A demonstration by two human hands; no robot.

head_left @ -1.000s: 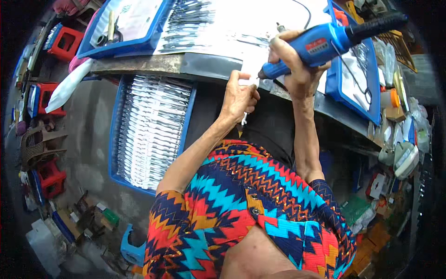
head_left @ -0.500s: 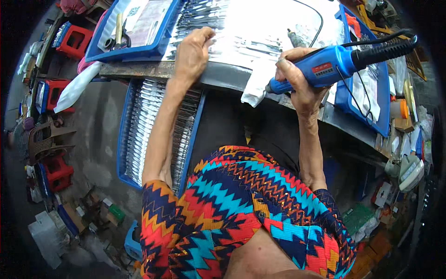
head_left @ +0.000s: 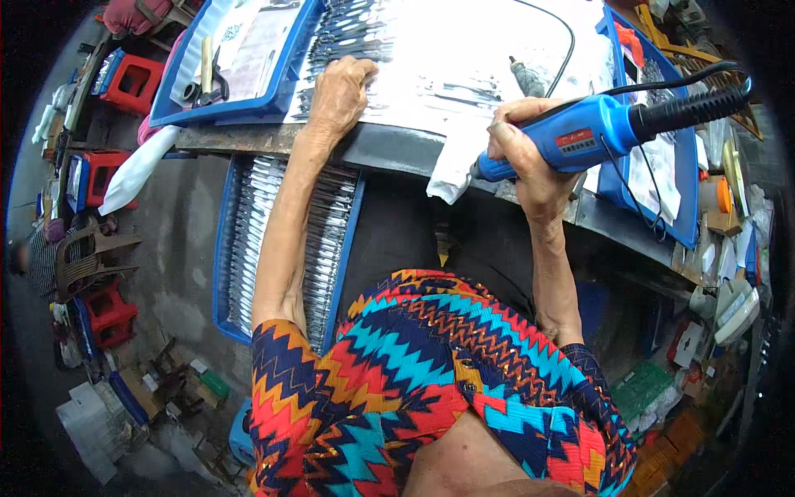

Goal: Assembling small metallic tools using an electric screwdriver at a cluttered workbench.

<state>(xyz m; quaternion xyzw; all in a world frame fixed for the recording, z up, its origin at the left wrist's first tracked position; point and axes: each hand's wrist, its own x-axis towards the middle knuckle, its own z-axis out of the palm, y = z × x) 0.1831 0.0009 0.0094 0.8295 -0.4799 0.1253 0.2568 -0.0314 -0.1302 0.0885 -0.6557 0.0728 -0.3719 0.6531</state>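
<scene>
A blue electric screwdriver (head_left: pixel 563 141) is wrapped in the fingers of my right hand (head_left: pixel 538 170). Its narrow front end points left, over a white cloth (head_left: pixel 452 170) that hangs off the table's edge. My left hand (head_left: pixel 339 98) rests on the white tabletop with curled fingers, and what they hold, if anything, is hidden. Just beyond it lies a dense row of slender metal tools (head_left: pixel 352 31), too small to name. Several more slender metal pieces (head_left: pixel 464 89) lie between my hands.
A blue tray (head_left: pixel 286 101) with papers and pliers stands at the left, another blue tray (head_left: pixel 687 219) at the right. Below the table, a blue crate (head_left: pixel 222 286) holds many shiny metal pieces. A dark cable (head_left: pixel 571 41) crosses the far tabletop. Red stools (head_left: pixel 132 81) stand farther left.
My left hand has shifted slightly left and down in the picture, its fingers still curled. The screwdriver stays in my right hand, a little lower in view. The whole view has moved slightly.
</scene>
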